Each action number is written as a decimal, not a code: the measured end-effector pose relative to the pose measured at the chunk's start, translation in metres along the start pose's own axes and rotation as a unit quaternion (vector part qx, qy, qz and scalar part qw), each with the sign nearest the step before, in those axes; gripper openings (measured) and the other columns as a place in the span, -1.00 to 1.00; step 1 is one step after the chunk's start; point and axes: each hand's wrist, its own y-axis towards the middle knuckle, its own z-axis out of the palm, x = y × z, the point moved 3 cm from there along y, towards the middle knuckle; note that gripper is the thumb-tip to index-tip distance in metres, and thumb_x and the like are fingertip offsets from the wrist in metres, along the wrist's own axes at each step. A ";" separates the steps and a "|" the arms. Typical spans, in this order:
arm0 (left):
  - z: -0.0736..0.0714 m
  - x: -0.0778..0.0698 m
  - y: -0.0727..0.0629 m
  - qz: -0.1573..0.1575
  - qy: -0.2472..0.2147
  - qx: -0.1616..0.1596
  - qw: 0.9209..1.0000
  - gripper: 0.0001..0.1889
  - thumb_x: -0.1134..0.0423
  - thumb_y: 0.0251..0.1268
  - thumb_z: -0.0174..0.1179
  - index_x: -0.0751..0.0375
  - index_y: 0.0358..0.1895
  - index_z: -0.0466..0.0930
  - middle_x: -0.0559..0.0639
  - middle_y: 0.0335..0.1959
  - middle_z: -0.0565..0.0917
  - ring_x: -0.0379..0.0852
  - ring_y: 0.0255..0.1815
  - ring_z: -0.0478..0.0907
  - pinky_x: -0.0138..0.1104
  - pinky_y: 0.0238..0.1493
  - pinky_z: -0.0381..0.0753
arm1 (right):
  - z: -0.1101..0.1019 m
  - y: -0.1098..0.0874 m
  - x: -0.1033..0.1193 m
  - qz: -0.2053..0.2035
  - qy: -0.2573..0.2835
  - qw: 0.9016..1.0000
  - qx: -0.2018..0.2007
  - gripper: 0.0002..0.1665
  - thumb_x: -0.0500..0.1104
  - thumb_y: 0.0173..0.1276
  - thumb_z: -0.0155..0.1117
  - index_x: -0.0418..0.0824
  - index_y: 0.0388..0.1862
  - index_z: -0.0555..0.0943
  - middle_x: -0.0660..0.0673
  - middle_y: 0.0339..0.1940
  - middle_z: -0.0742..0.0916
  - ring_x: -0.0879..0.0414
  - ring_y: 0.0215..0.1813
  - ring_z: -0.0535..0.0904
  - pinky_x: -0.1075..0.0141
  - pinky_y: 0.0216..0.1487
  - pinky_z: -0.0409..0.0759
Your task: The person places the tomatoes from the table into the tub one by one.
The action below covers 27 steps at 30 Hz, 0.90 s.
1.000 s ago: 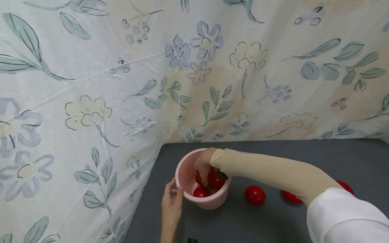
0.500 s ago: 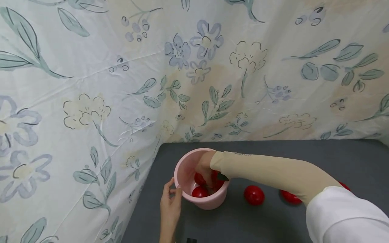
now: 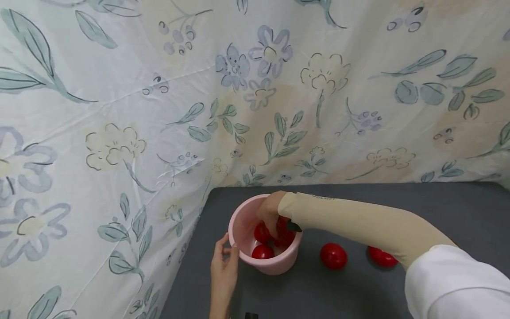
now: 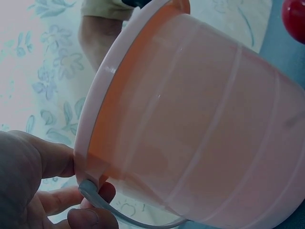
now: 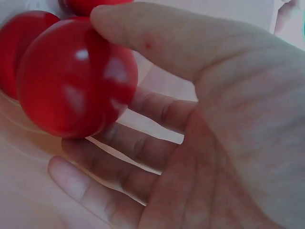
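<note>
A pink bucket leans toward me on the dark table, with several glossy red tomato-like balls inside, one near its front wall. At the left rim, my left hand pinches the edge; in the left wrist view the thumb lies on the rim and the fingers are by the handle. My right hand reaches down into the bucket. In the right wrist view its thumb and fingers curve round one red ball, while another red ball lies behind it. The sleeve hides part of the bucket's right side.
Right of the bucket, one red ball lies on the dark table; a second red ball is partly under the beige sleeve. Floral cloth hangs along the back and left side.
My right hand dips deeper into the bucket, then comes up slightly. The sleeve now covers a far-right red ball seen earlier. The left hand keeps its grip on the rim.
</note>
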 end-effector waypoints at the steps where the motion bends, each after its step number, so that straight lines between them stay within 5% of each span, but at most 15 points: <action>1: 0.000 0.000 0.000 0.000 0.000 0.001 1.000 -0.53 0.23 0.48 0.12 0.14 0.40 0.41 0.14 -0.18 0.57 -0.21 -0.56 0.45 -0.39 -0.50 0.43 | 0.000 -0.002 -0.001 -0.002 0.002 1.000 -0.002 -0.46 -0.09 0.00 0.66 0.08 0.02 0.70 0.07 -0.16 0.71 0.09 -0.02 0.58 0.13 0.00 0.73; 5: 0.000 -0.002 -0.001 0.003 0.002 0.004 1.000 -0.53 0.22 0.48 0.12 0.14 0.41 0.41 0.14 -0.18 0.57 -0.21 -0.55 0.47 -0.38 -0.49 0.44 | -0.003 -0.011 -0.005 -0.003 0.078 0.996 -0.030 -0.52 -0.08 0.12 0.59 0.08 0.05 0.70 0.06 -0.14 0.73 0.08 -0.03 0.61 0.11 -0.01 0.72; 8: 0.000 -0.003 -0.001 0.007 0.003 0.002 1.000 -0.52 0.21 0.48 0.12 0.17 0.42 0.40 0.14 -0.18 0.57 -0.22 -0.56 0.46 -0.38 -0.50 0.42 | -0.014 -0.018 -0.004 -0.050 0.099 0.991 -0.078 -0.54 -0.02 0.29 0.45 0.08 0.17 0.65 0.04 -0.03 0.74 0.08 0.01 0.62 0.11 0.03 0.71; 12: 0.000 -0.003 -0.001 -0.005 0.011 0.005 1.000 -0.50 0.18 0.50 0.09 0.17 0.44 0.37 0.13 -0.16 0.57 -0.16 -0.48 0.50 -0.37 -0.48 0.44 | -0.030 -0.030 -0.003 -0.141 0.068 0.974 -0.161 -0.52 0.03 0.42 0.28 0.05 0.30 0.58 0.01 0.14 0.72 0.12 0.10 0.61 0.18 0.11 0.67; 15: 0.002 -0.002 -0.002 -0.013 0.017 0.005 1.000 -0.51 0.19 0.51 0.09 0.16 0.43 0.37 0.14 -0.15 0.58 -0.08 -0.41 0.56 -0.36 -0.46 0.47 | -0.032 -0.047 -0.007 -0.169 0.037 0.959 -0.226 -0.54 0.05 0.48 0.19 0.05 0.31 0.58 0.01 0.21 0.70 0.13 0.20 0.58 0.20 0.19 0.63; 21: 0.003 -0.005 -0.003 0.005 0.017 -0.007 1.000 -0.51 0.20 0.50 0.11 0.18 0.43 0.39 0.15 -0.16 0.60 -0.16 -0.48 0.53 -0.37 -0.49 0.44 | -0.024 -0.092 -0.029 -0.159 -0.006 0.927 -0.340 -0.53 0.10 0.48 0.20 0.05 0.31 0.59 -0.01 0.28 0.68 0.07 0.33 0.54 0.13 0.31 0.56; 27: 0.006 -0.006 -0.005 0.000 0.031 -0.017 0.999 -0.52 0.19 0.51 0.10 0.18 0.43 0.39 0.16 -0.15 0.60 -0.17 -0.46 0.53 -0.37 -0.47 0.44 | -0.012 -0.123 -0.070 -0.132 0.061 0.918 -0.368 -0.53 0.09 0.48 0.22 0.02 0.30 0.58 -0.03 0.31 0.65 0.00 0.39 0.50 -0.01 0.41 0.47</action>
